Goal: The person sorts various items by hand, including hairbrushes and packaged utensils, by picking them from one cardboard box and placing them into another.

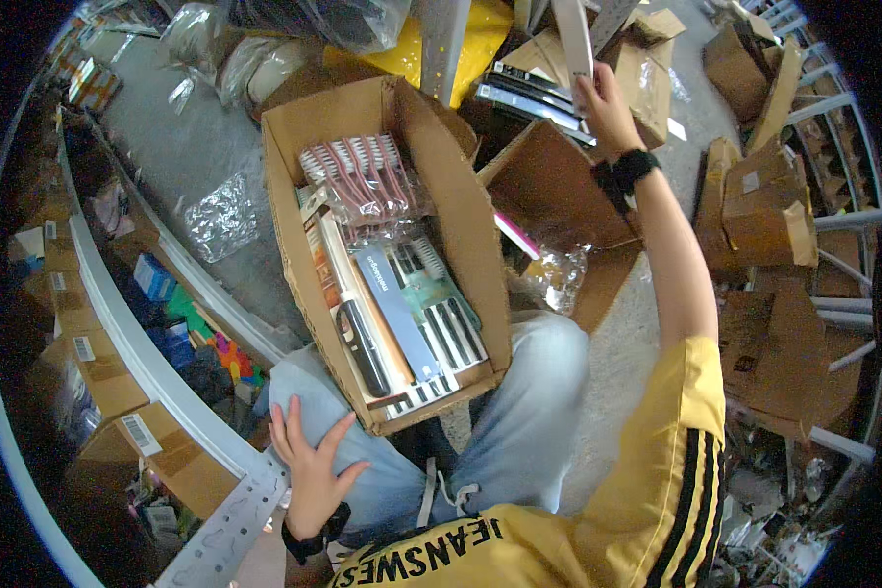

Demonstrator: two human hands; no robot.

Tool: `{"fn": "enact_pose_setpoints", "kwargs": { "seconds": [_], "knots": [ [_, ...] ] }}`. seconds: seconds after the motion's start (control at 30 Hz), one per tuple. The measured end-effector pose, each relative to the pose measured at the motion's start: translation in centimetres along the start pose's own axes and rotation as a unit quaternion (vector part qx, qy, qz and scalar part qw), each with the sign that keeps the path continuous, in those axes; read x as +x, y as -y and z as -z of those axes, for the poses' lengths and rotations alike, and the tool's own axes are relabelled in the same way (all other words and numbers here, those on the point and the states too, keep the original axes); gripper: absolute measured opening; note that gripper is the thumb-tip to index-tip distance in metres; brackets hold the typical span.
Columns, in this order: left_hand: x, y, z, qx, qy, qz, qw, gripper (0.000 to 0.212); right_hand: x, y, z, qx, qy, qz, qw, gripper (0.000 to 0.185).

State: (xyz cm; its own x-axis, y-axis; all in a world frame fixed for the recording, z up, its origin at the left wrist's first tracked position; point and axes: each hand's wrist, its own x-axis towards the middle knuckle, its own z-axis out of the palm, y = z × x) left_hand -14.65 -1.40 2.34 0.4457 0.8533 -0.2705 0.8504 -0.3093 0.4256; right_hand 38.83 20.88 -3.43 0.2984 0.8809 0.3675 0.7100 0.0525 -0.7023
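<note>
My left hand (313, 467) rests with spread fingers on my left thigh, below an open cardboard box (478, 272) on my lap. My right hand (604, 106) is stretched to the upper right, its fingers closed on the end of a flat, pale box-like item (575, 37). Inside the cardboard box lie pink-backed brushes (364, 176) in clear plastic, a carded knife with a black handle (364, 349), a narrow blue box (397, 309) and black-and-white packaged items (452, 334). Several flat boxes (533, 103) are stacked just left of my right hand.
A second open carton (558, 184) stands to the right of the box, with clear plastic wrap (558, 279) in it. Shelving with a metal rail (147, 331) and cartons runs along the left. More cartons (764, 198) and metal racks stand at the right. Crumpled plastic (224, 217) lies on the floor.
</note>
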Motion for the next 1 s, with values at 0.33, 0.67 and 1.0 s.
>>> {"fn": "enact_pose_setpoints", "kwargs": {
  "seconds": [0.33, 0.67, 1.0],
  "knots": [
    [-0.2, -2.1, 2.0, -0.293, -0.167, -0.107, 0.935, 0.05, -21.1, 21.7, 3.4, 0.694, 0.19, -0.228, 0.655, 0.045],
    [8.3, -1.4, 2.9, -0.548, -0.25, -0.064, 0.795, 0.037, -30.2, 26.3, 0.0, 0.38, 0.157, -0.295, 0.863, 0.038],
    [14.3, 0.9, -1.1, -0.465, -0.212, -0.03, 0.859, 0.068, -25.7, 21.1, -8.6, -0.117, 0.292, -0.077, 0.946, 0.026]
  ]
}}
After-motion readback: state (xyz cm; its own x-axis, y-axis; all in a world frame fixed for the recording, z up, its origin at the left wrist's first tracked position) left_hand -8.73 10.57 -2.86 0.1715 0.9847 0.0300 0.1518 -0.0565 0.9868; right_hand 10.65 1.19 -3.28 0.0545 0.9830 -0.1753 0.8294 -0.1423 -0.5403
